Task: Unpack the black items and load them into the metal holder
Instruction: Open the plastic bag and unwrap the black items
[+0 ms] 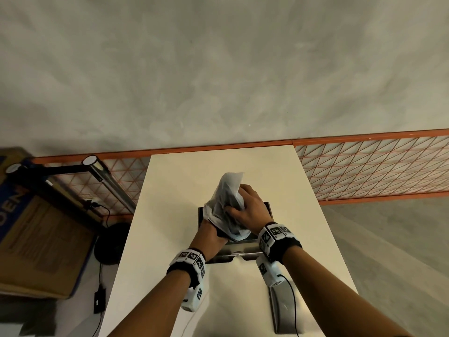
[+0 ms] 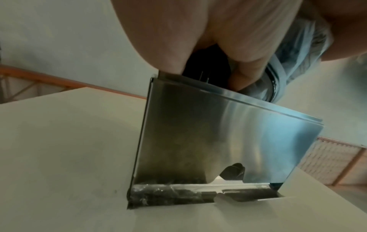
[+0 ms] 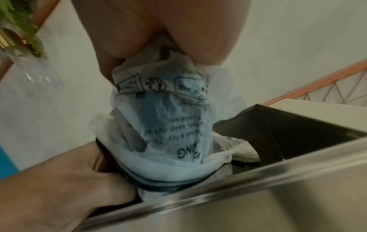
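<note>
A crumpled translucent plastic bag (image 1: 227,190) with printed warnings holds the black items (image 3: 158,183), which stick out of its lower end. My right hand (image 1: 250,205) grips the bag's upper part (image 3: 164,122), squeezing it from above. My left hand (image 1: 211,233) grips the black items (image 2: 200,67) at the bag's mouth, just over the left end of the metal holder. The metal holder (image 1: 233,254) is a shiny steel box standing on the white table (image 1: 170,215), open at the top (image 3: 278,133). Its front wall (image 2: 228,133) has a slot along the bottom. The bag's lower end dips into the opening.
A flat steel piece (image 1: 279,310) lies on the table near its front right. Left of the table stand a desk lamp (image 1: 97,171) and a cardboard box (image 1: 36,227). Orange wire mesh (image 1: 364,166) runs behind. A green plant (image 3: 21,31) shows at the far left.
</note>
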The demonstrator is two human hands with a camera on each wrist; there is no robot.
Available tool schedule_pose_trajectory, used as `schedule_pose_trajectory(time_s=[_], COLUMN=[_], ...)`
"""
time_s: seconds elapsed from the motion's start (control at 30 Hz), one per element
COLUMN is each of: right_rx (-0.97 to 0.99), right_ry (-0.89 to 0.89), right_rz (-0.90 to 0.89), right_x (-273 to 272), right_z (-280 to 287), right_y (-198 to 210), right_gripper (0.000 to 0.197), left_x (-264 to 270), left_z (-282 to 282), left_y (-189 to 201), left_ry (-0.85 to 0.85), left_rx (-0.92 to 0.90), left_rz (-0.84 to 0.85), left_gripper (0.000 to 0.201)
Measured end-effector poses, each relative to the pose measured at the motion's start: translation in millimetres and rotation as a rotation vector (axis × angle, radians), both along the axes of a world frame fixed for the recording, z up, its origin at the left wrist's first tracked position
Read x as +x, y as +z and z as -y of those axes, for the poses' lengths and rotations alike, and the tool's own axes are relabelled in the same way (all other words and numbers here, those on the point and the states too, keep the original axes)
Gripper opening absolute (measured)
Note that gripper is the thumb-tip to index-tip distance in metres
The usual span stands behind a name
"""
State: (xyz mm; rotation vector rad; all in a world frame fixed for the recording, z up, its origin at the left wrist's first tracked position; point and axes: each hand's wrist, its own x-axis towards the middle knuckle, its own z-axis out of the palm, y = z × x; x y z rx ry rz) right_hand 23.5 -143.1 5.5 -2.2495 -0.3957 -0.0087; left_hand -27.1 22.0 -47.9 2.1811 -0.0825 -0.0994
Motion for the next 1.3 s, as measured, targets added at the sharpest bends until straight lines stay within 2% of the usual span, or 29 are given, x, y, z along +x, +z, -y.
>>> schedule_pose_trajectory(time_s=[0.1,0.27,0.37,0.43,0.57,0.7,0.87,1.03,1.2,1.3], right_rx=[-0.001,0.021,-0.075,-0.194,-0.48,-0.573,-0.567,-0.557,-0.453,-0.413], right_ry=[-0.028,-0.127,-0.085,0.017,0.183,0.153,0.127,0.151,0.153,0.143], right_rz=[-0.024,-0.135,-0.147,-0.242,-0.337,-0.324,-0.287,-0.159,-0.276,-0.304], right_x=[-1.4,3.9,10.1,12.8,14.7,14.3,13.6,17.5,12.3,12.8], right_z=[-5.4,-9.5,-4.6,0.5,5.8,6.3,10.6,15.2,11.8,10.9], right_y=[-1.4,0.0,1.2,6.6,9.8,11.4,15.3,24.4,13.6,8.9], right_gripper=[0.061,0.094,0.091,0.089,0.1,0.084,0.073,0.064,0.061,0.067], left_x=[3.5,8.2,6.7,6.1,5.0,3.9,3.9,6.3,6.7,7.6], left_z=[0.1,-2.8,-2.2,-3.1,-4.6,-0.3,-2.6,-2.9,-1.6,-4.8], left_y=[-5.1,-14.1,-12.5,-13.4,-18.8,-8.5,-11.4,-14.9,-8.4,-14.4], left_ry=[-0.008,0.014,0.042,0.007,-0.041,-0.11,-0.137,-0.125,-0.074,-0.055], left_rx=[0.02,0.064,0.093,0.064,-0.047,-0.091,-0.008,-0.005,-0.077,-0.043], left_rz=[0.09,0.106,0.076,0.074,0.073,0.122,0.102,0.111,0.144,0.116], left_gripper=[0.088,0.072,0.067,0.071,0.094,0.104,0.12,0.109,0.104,0.098])
